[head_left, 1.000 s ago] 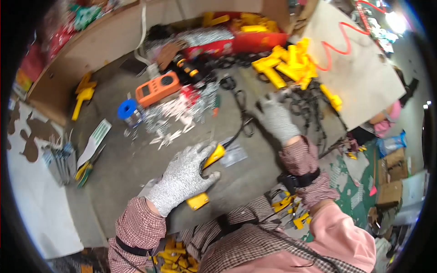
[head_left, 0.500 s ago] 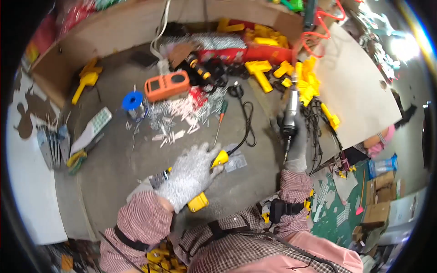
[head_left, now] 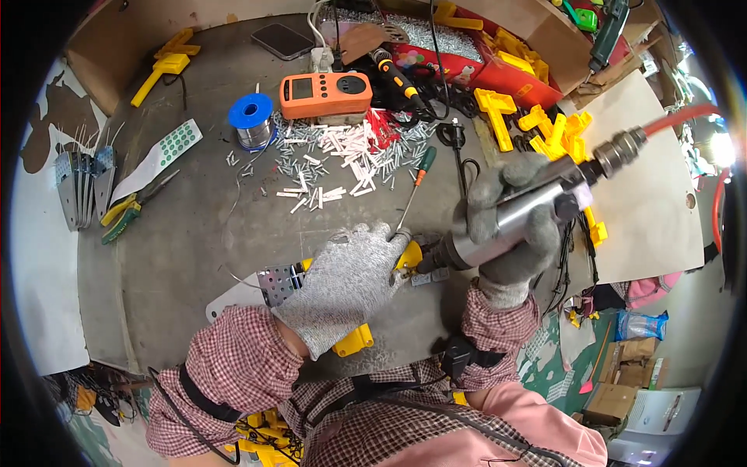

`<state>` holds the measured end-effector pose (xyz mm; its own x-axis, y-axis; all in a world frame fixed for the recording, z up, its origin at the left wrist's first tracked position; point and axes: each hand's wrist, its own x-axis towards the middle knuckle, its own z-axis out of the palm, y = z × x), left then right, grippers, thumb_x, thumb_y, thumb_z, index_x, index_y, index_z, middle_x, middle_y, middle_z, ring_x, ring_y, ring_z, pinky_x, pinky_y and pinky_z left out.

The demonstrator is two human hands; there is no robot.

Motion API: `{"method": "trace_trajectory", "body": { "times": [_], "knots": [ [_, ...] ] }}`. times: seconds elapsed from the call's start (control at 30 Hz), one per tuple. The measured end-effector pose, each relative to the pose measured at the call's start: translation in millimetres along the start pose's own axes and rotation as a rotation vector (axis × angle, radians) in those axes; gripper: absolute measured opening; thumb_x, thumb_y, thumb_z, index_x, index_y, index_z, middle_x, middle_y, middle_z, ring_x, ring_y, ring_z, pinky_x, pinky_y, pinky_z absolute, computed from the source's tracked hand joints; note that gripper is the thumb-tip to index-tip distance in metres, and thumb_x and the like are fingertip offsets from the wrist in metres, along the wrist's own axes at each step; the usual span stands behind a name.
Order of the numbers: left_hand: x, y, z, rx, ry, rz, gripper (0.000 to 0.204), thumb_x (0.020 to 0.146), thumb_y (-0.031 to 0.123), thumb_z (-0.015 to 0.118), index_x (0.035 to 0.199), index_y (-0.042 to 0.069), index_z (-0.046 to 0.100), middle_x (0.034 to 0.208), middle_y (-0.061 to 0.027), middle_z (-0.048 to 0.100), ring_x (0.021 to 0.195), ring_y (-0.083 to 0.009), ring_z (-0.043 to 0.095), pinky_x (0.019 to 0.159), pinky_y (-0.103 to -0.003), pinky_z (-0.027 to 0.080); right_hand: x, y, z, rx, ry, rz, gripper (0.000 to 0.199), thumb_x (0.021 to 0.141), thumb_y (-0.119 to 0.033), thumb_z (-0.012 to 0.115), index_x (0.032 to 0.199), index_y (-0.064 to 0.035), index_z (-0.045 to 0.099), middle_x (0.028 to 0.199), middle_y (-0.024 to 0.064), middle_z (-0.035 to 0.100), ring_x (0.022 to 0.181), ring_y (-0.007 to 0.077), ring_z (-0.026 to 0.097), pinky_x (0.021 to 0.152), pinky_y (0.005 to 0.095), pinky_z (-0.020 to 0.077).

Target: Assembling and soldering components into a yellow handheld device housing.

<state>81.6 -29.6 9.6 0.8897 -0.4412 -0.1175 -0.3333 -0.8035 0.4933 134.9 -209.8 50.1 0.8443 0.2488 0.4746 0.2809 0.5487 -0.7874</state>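
Observation:
My gloved left hand is closed over a yellow plastic housing, holding it on the workbench. The palm hides most of the housing; its yellow ends show below and beyond my fingers. A perforated metal plate sticks out on the left side. My right hand, in a grey-palmed glove, is wrapped round a silver air screwdriver with a red hose. The tool lies tilted, its nose at the housing's right end beside my left fingertips. Whether its bit touches a screw there I cannot tell.
Beyond my hands lie a green-handled screwdriver, loose screws and white strips, a solder spool and an orange meter. Pliers rest at the left. Yellow housings and a red box of screws stand farther back.
My right hand has brought the air screwdriver from an upright position at the right to the housing, now tilted across. My left hand keeps hold of the housing. The view has shifted.

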Motion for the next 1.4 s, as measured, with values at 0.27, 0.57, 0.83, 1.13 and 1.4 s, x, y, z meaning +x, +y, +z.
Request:
{"method": "trace_trajectory", "body": {
  "times": [0.27, 0.57, 0.83, 1.13, 1.4],
  "knots": [
    [-1.1, -3.2, 8.1, -0.035, 0.189, 0.121, 0.050, 0.094, 0.034, 0.064, 0.137, 0.011, 0.056, 0.130, -0.0176, 0.061, 0.116, -0.0364, 0.061, 0.097, -0.046, 0.050, -7.6, -3.0, 5.0, -0.111, -0.035, -0.225, 0.051, 0.089, -0.037, 0.070, 0.115, 0.0020, 0.051, 0.071, 0.0182, 0.059, 0.044, 0.0195, 0.054, 0.039, 0.0335, 0.0480],
    [-2.7, -5.6, 9.2, -0.026, 0.271, 0.182, 0.052, 0.087, 0.030, 0.072, 0.130, 0.005, 0.060, 0.121, -0.0171, 0.064, 0.109, -0.0352, 0.063, 0.092, -0.044, 0.051, -6.2, 4.6, -2.4, -0.037, -0.156, -0.251, 0.044, 0.092, -0.035, 0.065, 0.108, 0.0037, 0.051, 0.058, 0.0119, 0.054, 0.035, 0.0138, 0.042, 0.031, 0.0308, 0.0393],
    [-1.6, -10.3, 18.4, 0.025, 0.330, 0.170, 0.046, 0.085, 0.032, 0.072, 0.123, 0.006, 0.064, 0.109, -0.0143, 0.066, 0.096, -0.0330, 0.066, 0.082, -0.043, 0.054, -9.2, 16.4, 2.9, -0.140, 0.217, -0.212, 0.054, 0.087, -0.041, 0.068, 0.118, 0.0001, 0.052, 0.064, 0.0160, 0.057, 0.042, 0.0199, 0.052, 0.038, 0.0344, 0.0472],
    [-0.4, -11.0, 15.7, 0.014, 0.337, 0.172, 0.050, 0.085, 0.034, 0.073, 0.125, 0.007, 0.063, 0.104, -0.0133, 0.065, 0.093, -0.0321, 0.065, 0.081, -0.044, 0.053, -5.6, 3.3, -3.4, -0.171, 0.063, -0.193, 0.052, 0.088, -0.041, 0.069, 0.111, 0.0021, 0.050, 0.065, 0.0171, 0.058, 0.044, 0.0222, 0.056, 0.041, 0.0348, 0.0507],
    [-0.1, -6.7, 14.3, 0.013, 0.304, 0.156, 0.051, 0.086, 0.036, 0.072, 0.127, 0.007, 0.062, 0.103, -0.0136, 0.064, 0.093, -0.0315, 0.064, 0.079, -0.042, 0.053, -7.8, 4.8, -0.6, -0.104, 0.078, -0.234, 0.050, 0.089, -0.042, 0.069, 0.108, 0.0014, 0.051, 0.064, 0.0146, 0.056, 0.046, 0.0202, 0.053, 0.040, 0.0355, 0.0478]
  ]
}}
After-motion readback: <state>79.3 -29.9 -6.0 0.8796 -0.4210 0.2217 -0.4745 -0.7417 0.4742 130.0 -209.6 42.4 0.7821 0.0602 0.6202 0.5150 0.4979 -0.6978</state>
